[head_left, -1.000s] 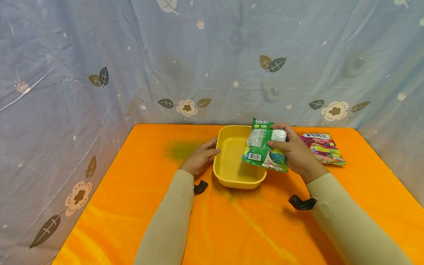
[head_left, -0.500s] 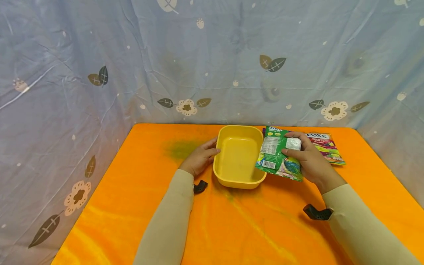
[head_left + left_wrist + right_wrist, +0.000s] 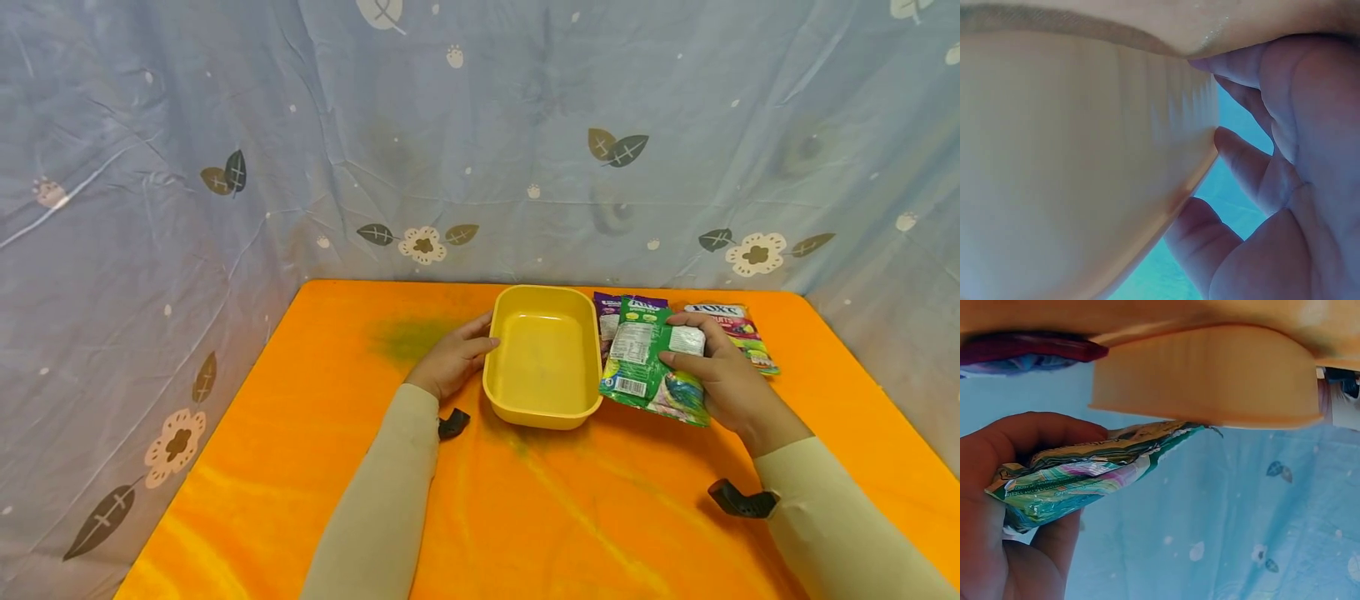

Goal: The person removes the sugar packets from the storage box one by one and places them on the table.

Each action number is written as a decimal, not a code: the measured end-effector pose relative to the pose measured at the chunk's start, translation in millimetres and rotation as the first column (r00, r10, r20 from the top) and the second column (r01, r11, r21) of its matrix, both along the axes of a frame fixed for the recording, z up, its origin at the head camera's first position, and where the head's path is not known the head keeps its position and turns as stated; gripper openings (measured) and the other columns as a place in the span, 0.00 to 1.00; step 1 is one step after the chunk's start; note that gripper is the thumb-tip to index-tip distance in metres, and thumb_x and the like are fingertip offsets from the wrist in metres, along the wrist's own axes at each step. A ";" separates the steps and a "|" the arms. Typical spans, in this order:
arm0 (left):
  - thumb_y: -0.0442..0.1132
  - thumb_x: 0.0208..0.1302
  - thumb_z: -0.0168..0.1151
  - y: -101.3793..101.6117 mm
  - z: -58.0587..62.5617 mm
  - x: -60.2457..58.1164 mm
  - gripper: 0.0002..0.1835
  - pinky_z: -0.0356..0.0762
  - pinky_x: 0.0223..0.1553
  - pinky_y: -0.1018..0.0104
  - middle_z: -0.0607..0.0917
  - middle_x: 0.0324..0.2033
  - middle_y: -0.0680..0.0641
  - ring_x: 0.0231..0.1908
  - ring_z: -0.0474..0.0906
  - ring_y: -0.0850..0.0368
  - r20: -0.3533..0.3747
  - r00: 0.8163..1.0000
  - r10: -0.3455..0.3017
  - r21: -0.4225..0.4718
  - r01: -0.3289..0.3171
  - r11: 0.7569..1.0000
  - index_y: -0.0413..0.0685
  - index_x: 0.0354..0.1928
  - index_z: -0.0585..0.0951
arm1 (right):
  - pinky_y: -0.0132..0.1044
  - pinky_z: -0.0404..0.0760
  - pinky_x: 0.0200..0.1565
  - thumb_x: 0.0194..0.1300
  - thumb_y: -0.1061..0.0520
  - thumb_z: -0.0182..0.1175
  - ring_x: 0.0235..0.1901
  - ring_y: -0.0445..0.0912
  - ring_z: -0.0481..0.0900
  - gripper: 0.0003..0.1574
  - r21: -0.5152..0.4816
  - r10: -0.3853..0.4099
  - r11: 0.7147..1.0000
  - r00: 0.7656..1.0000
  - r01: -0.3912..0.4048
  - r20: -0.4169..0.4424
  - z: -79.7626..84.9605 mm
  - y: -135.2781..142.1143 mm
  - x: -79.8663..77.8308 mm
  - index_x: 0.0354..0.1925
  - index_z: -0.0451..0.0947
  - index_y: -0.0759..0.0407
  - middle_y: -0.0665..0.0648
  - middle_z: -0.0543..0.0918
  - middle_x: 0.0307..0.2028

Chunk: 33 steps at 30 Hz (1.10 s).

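In the head view my left hand (image 3: 454, 360) holds the left wall of a yellow plastic tub (image 3: 543, 417), thumb at the rim and fingers along the outside. Close up, in the left wrist view, fingertips (image 3: 1229, 139) touch the tub wall (image 3: 1085, 162). My right hand (image 3: 731, 375) grips a green candy packet (image 3: 645, 354) by its right side, thumb on the printed back. It is held just right of the tub. From the right wrist view, the packet (image 3: 1079, 478) appears edge-on between thumb and fingers, near the tub's rim. The tub's inside shows only its bare floor.
A purple packet (image 3: 606, 308) lies behind the green one, partly covered. Farther right lies a red FOX'S fruit candy packet (image 3: 738, 337), partly hidden by my right hand. An orange cloth (image 3: 525, 517) covers the table, and a grey-blue patterned curtain (image 3: 480, 167) encloses its back and sides.
My right hand has carried the green packet from over the tub to the right and nearer me, uncovering the purple packet. My left hand stays on the tub.
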<state>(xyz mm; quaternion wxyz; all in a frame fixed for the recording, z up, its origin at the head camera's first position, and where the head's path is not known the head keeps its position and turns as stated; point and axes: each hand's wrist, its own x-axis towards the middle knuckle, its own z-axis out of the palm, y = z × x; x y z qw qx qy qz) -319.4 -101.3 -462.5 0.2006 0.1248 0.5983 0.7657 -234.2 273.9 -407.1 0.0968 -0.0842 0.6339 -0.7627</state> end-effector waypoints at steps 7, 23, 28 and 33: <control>0.39 0.67 0.60 0.0 0.8 -0.5 0.30 0.73 0.55 0.58 0.67 0.66 0.53 0.57 0.73 0.53 -0.007 1.000 0.001 -0.019 -0.001 1.000 0.63 0.70 0.66 | 0.53 0.79 0.44 0.70 0.64 0.53 0.46 0.55 0.80 0.32 0.069 -0.012 0.998 0.999 0.010 0.033 -13.6 9.9 4.8 0.67 0.54 0.51 0.64 0.58 0.59; 0.39 0.66 0.61 0.4 1.3 -0.6 0.31 0.72 0.56 0.58 0.67 0.66 0.53 0.58 0.73 0.53 -0.009 1.000 0.006 -0.013 -0.006 1.000 0.62 0.70 0.66 | 0.53 0.81 0.42 0.69 0.57 0.58 0.43 0.60 0.80 0.33 0.308 0.051 0.949 0.997 -0.069 0.065 -42.4 6.1 9.5 0.67 0.56 0.48 0.68 0.62 0.57; 0.39 0.66 0.61 -0.2 0.2 -1.0 0.31 0.72 0.55 0.58 0.67 0.66 0.53 0.58 0.73 0.53 -0.002 1.000 0.001 -0.007 -0.001 1.000 0.63 0.70 0.66 | 0.51 0.82 0.41 0.68 0.57 0.59 0.42 0.57 0.80 0.34 0.357 0.048 0.932 0.997 -0.066 0.059 -42.2 8.7 5.9 0.67 0.56 0.49 0.67 0.61 0.58; 0.40 0.66 0.61 -0.5 -1.6 -1.1 0.31 0.72 0.55 0.58 0.67 0.66 0.53 0.58 0.73 0.53 -0.001 1.000 0.000 -0.006 0.000 1.000 0.63 0.69 0.66 | 0.46 0.81 0.44 0.68 0.53 0.60 0.50 0.60 0.73 0.35 0.449 0.032 0.893 0.999 -0.036 0.016 -37.3 12.3 5.0 0.68 0.58 0.51 0.64 0.54 0.64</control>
